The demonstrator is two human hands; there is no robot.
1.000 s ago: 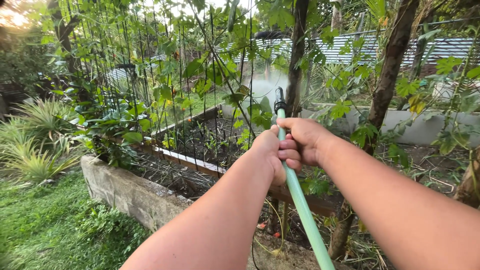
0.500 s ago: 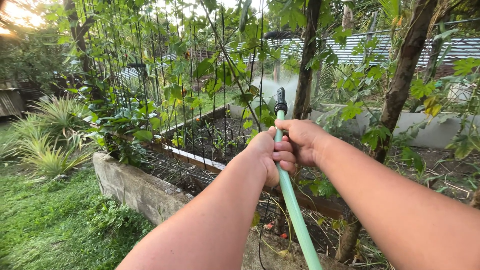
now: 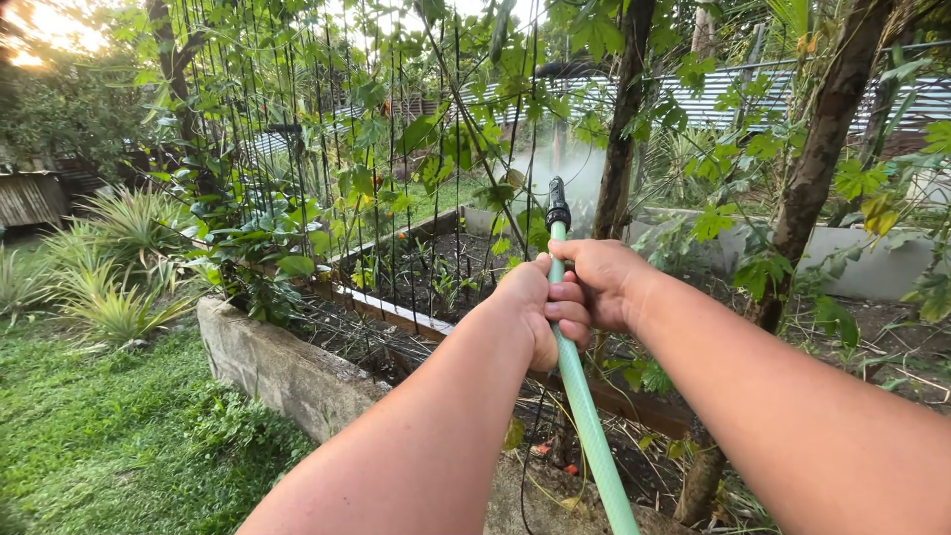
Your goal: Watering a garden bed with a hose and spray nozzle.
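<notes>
Since a second ago the view has swung slightly left, so the raised garden bed [image 3: 297, 372] and the spiky plants [image 3: 109, 297] sit further right in frame, while both hands keep the same grip on the pale green garden hose [image 3: 584, 416]. The left hand [image 3: 530, 307] and the right hand [image 3: 604, 282] touch each other, fingers [image 3: 565, 309] curled tight around the hose just below its black nozzle [image 3: 558, 206]. The nozzle points up and away toward the climbing vines on the black trellis strings [image 3: 396, 149], and a fine mist of spray [image 3: 570, 168] hangs beyond it, near a slim tree trunk [image 3: 619, 149]. Watering here looks best done with the nozzle held steady and swept slowly, so the spray falls on the dark soil [image 3: 436, 272] inside the bed, not on the grass [image 3: 89, 436].
</notes>
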